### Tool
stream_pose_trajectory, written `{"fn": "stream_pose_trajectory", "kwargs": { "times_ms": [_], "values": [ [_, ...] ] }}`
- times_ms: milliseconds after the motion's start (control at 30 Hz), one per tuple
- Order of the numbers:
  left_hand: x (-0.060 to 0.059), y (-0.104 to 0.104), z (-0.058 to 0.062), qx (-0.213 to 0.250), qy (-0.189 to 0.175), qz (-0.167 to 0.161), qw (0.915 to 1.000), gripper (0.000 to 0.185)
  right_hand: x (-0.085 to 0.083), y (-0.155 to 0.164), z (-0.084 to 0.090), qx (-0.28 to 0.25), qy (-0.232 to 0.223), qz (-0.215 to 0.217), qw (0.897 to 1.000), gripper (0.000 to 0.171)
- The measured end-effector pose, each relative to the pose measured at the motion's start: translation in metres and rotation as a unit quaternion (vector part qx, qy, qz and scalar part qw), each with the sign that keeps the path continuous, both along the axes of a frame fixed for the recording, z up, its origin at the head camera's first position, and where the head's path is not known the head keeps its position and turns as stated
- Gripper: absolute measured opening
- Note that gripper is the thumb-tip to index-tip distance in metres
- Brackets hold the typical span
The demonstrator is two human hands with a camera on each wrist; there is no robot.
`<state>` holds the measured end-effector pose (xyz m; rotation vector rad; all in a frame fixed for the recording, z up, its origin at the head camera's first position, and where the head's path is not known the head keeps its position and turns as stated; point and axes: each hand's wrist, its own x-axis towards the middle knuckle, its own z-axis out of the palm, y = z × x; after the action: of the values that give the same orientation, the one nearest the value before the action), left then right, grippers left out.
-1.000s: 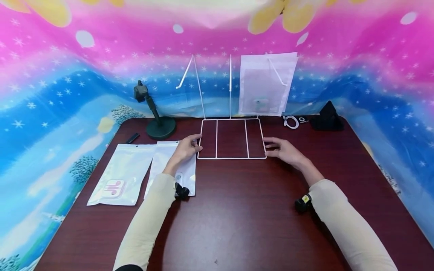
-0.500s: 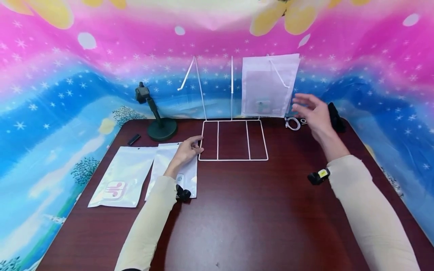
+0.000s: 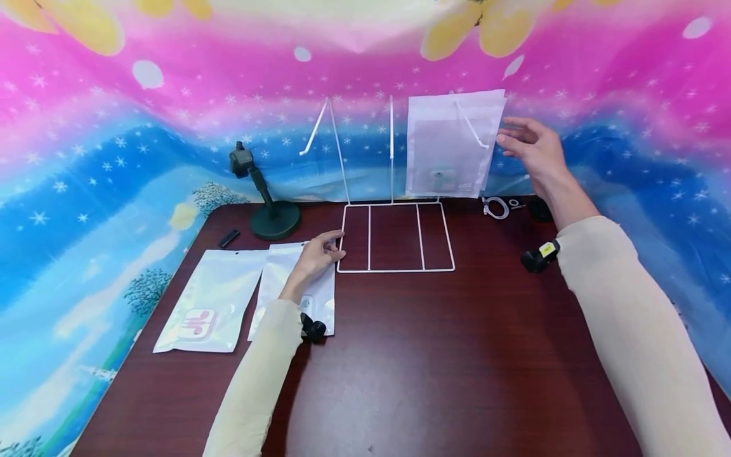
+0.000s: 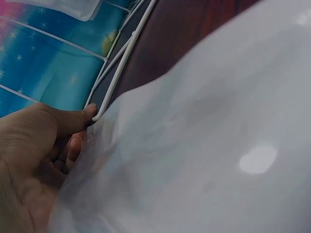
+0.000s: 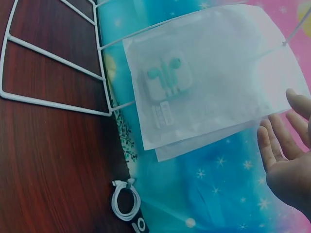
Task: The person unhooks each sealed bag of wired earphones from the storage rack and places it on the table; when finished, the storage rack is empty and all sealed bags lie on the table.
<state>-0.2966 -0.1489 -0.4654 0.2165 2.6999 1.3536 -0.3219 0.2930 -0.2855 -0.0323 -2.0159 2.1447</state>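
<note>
A white wire display rack (image 3: 395, 271) stands at the back of the table, hooks projecting from its uprights. My left hand (image 3: 317, 254) holds the left side of its base; in the left wrist view, the thumb lies on the white wire (image 4: 127, 53) with the other fingers curled below. White zip bags (image 3: 451, 136) hang on the right hook, one behind another. Through the front bag, a case of earphones (image 5: 169, 77) shows in the right wrist view. My right hand (image 3: 533, 149) is raised beside the bags' right edge, fingers loosely bent and holding nothing.
Two flat bags (image 3: 208, 298) lie at the left, one partly under my left forearm. Behind them are a dark stand (image 3: 275, 220) and a small black stick (image 3: 229, 238). A coiled white cable (image 3: 495, 208) lies at the back right. A patterned cloth backs the table.
My right hand has left the right side of the rack's base and moved up and right to the hanging bags. My left hand has stayed at the base's left side.
</note>
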Motion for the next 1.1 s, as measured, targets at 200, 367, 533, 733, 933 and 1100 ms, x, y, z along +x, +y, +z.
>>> {"fn": "stream_pose_trajectory", "kwargs": {
  "times_ms": [200,367,533,733,933,1100],
  "values": [
    [-0.001,0.000,-0.002,0.003,-0.001,0.005,1.0000,0.054,0.004,-0.008,0.002,-0.020,0.036,-0.014,0.999,0.036],
    [0.000,-0.001,-0.002,0.002,0.000,0.005,1.0000,0.053,0.012,-0.016,0.004,-0.044,0.083,0.002,0.996,0.031],
    [-0.001,-0.001,-0.002,-0.001,0.000,0.008,1.0000,0.052,0.021,-0.021,0.006,-0.053,0.118,-0.010,0.992,0.029],
    [-0.003,0.000,-0.003,-0.002,0.001,0.007,1.0000,0.052,0.041,-0.018,0.005,-0.067,0.133,-0.043,0.988,0.027],
    [-0.004,-0.001,-0.003,-0.007,0.005,0.003,1.0000,0.053,0.067,-0.011,0.004,-0.064,0.134,-0.071,0.986,0.023],
    [-0.003,-0.001,-0.004,-0.006,0.001,0.005,1.0000,0.053,0.086,-0.008,0.006,-0.079,0.146,-0.079,0.983,0.023]
  ]
}}
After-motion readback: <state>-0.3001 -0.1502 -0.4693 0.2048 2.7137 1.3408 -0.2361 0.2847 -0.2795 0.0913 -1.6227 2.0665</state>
